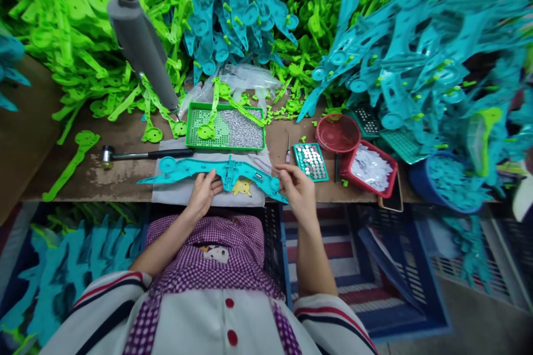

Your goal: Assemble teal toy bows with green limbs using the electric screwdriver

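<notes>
A long blue plastic part (191, 167) lies across a light cloth (166, 193) at the table's front edge. My left hand (204, 191) holds its lower edge left of the middle, fingers curled against it. Over the part's right end is my right hand (296, 188), its thumb and fingertips pinched together; a thin item seems to show at the fingertips, too small to name. Just behind the part stands a green tray (189, 127) of small silvery pieces, with a green plastic part (214, 108) lying in it.
A hammer (145, 154) lies at left, a grey hanging tool (144, 47) above. To the right are a screwdriver (288, 152), a teal tray of metal discs (310, 162), a red bowl (337, 133), a red box (391, 186) and a blue tub (428, 194). Green and blue parts pile behind.
</notes>
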### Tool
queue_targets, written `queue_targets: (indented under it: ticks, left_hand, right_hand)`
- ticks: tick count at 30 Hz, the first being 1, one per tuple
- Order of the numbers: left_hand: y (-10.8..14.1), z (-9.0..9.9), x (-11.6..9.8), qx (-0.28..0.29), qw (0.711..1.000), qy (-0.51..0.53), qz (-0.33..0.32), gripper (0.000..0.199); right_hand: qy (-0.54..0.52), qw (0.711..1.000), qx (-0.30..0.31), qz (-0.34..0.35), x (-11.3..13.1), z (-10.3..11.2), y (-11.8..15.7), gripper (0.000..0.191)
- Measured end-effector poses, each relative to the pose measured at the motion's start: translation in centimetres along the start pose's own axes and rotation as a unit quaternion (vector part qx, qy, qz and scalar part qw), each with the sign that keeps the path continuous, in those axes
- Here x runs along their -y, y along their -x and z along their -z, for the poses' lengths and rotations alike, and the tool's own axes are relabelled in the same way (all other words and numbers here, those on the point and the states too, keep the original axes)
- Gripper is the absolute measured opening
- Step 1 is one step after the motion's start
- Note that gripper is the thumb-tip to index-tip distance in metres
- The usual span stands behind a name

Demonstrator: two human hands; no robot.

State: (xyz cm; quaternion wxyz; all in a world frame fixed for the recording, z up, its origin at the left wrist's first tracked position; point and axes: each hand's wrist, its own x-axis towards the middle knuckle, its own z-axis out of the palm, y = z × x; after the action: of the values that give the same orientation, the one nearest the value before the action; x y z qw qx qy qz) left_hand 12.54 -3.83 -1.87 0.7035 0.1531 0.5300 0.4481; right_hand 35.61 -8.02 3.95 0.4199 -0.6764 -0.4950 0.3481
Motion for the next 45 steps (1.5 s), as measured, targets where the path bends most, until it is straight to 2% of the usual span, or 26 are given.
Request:
queue_targets:
  ticks: [3,5,7,9,12,15,18,24,33,37,42,45]
  left_hand:
    - [0.0,0.2,-0.1,0.019,1.000,0.012,-0.009,0.057]
    - [0.0,0.4,-0.1,0.042,0.999,0.010,-0.009,0.054]
    - [0.0,0.5,-0.1,0.062,0.998,0.000,-0.010,0.051]
    - [0.0,0.6,0.0,0.067,0.998,-0.008,-0.013,0.050]
    - [-0.2,0.7,0.1,0.066,0.998,-0.011,-0.014,0.050]
    - [-0.3,0.7,0.1,0.078,0.997,-0.014,-0.013,0.050]
    - [-0.2,0.7,0.1,0.084,0.996,-0.014,-0.024,0.052]
    - [-0.1,0.6,0.0,0.077,0.997,-0.006,-0.022,0.056]
    - [-0.3,0.5,-0.3,0.082,0.997,0.000,0.002,0.058]
    - [-0.3,0.4,-0.4,0.083,0.997,0.005,0.008,0.057]
    - [-0.4,0.3,-0.3,0.074,0.997,0.020,0.002,0.056]
    - [-0.6,0.2,-0.1,0.052,0.998,0.034,-0.005,0.054]
  right_hand:
    - [-0.031,0.996,0.081,0.005,0.0,-3.6,1.1,0.039]
    - [0.010,0.990,0.128,0.052,-0.5,-5.3,1.7,0.036]
    - [0.076,0.980,0.150,0.103,-1.1,-6.2,2.1,0.034]
    - [0.142,0.968,0.158,0.131,-1.5,-6.0,2.2,0.035]
    - [0.237,0.943,0.177,0.154,-1.0,-4.7,1.7,0.035]
    - [0.337,0.903,0.200,0.178,0.9,-3.1,0.5,0.031]
    - [0.436,0.852,0.223,0.185,3.6,-2.5,-0.8,0.027]
    - [0.545,0.753,0.302,0.211,8.1,-3.9,-2.3,0.031]
    - [0.598,0.689,0.348,0.215,11.5,-7.2,-2.7,0.036]
    - [0.601,0.683,0.361,0.204,11.3,-7.7,-2.8,0.039]
    - [0.585,0.721,0.323,0.182,9.1,-7.0,-2.5,0.031]
    - [0.575,0.740,0.312,0.157,7.5,-7.0,-2.0,0.032]
